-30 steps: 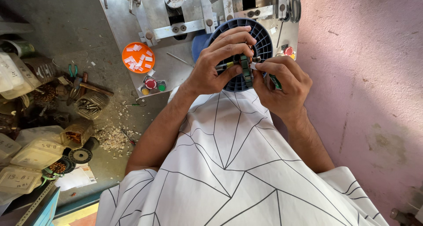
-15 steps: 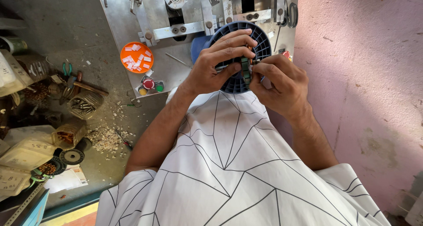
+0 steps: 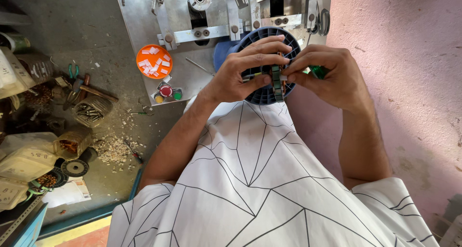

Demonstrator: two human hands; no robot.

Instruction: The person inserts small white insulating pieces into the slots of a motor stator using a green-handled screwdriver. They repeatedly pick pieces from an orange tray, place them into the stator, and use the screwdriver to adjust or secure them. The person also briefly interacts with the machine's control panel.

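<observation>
My left hand [image 3: 250, 69] and my right hand [image 3: 332, 76] meet over a small motor stator [image 3: 275, 81], a green-edged ring with copper winding. The left hand's fingers pinch it from the left and the right hand's fingertips press on it from the right. A green-handled tool [image 3: 317, 71] sticks out from under my right hand's fingers. Behind the hands lies a dark blue slotted round plastic basket [image 3: 263, 96]. My white shirt with black lines fills the lower part of the head view.
A metal machine table [image 3: 178, 45] carries an orange round lid [image 3: 154, 61] with white paper slips, and red, yellow and green push buttons [image 3: 166, 93]. Coils, pliers, bags and scraps litter the floor [image 3: 72, 122] at left. A pink wall [image 3: 414, 83] stands at right.
The hands stay closed on the stator and have shifted only slightly. The view has moved a little, so the machine table sits lower in the picture.
</observation>
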